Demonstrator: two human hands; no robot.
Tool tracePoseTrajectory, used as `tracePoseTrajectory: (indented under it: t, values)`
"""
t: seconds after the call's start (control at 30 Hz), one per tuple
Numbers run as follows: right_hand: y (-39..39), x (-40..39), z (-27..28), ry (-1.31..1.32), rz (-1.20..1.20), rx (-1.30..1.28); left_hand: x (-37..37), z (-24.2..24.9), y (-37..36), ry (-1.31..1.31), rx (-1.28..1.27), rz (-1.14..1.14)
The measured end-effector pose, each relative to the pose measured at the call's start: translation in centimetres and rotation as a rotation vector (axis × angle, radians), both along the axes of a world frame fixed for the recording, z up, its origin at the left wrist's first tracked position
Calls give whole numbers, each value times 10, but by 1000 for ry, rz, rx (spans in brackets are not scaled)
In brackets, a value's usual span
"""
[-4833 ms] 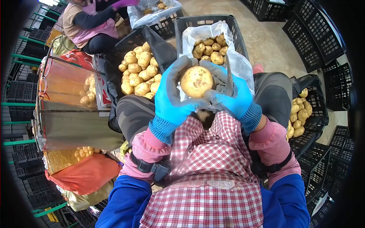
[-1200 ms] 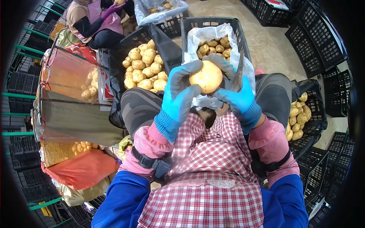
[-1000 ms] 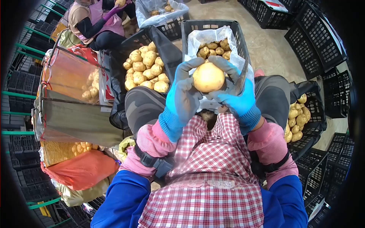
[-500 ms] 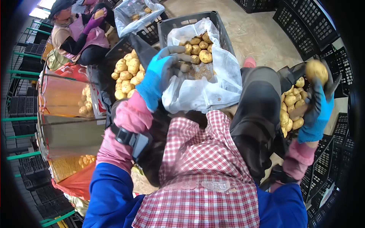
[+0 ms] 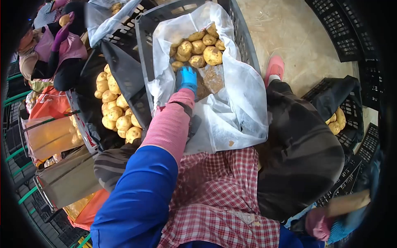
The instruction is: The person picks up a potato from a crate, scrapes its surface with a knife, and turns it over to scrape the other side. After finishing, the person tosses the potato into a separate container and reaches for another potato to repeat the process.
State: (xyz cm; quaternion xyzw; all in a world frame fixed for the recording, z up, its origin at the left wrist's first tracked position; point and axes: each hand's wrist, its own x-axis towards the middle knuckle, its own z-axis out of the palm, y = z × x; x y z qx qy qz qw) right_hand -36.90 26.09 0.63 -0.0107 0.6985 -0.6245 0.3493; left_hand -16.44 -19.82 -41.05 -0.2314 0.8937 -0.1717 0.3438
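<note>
My left hand (image 5: 187, 79), in a blue glove with dark fingers, reaches down into a black crate (image 5: 144, 53) lined with white sheeting (image 5: 244, 109). Its fingertips are at the near edge of the potatoes (image 5: 197, 47) there, and what they touch or hold is hidden. Loose soil (image 5: 213, 80) lies on the liner beside the hand. At the lower right edge, my right hand (image 5: 341, 230) in its blue glove is smeared by motion; its fingers and anything in them cannot be made out.
To the left, a dark-lined crate holds potatoes (image 5: 115, 111). More potatoes (image 5: 337, 120) show in a crate at the right, beyond my knee. Black crates (image 5: 341, 29) stand along the right side. A co-worker sits at upper left, holding a potato (image 5: 64, 20) in a purple-gloved hand (image 5: 61, 37).
My left hand has moved from over the liner's left side down to the potatoes. My right hand, which held a potato above the right crate, has dropped to the lower right edge. The view has shifted.
</note>
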Motion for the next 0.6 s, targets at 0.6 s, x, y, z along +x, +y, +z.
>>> tracePoseTrajectory:
  t: [0.6]
  values:
    - [-148, 138, 25, -74, 592, -469, 74, 428, 168, 1609, 1047, 24]
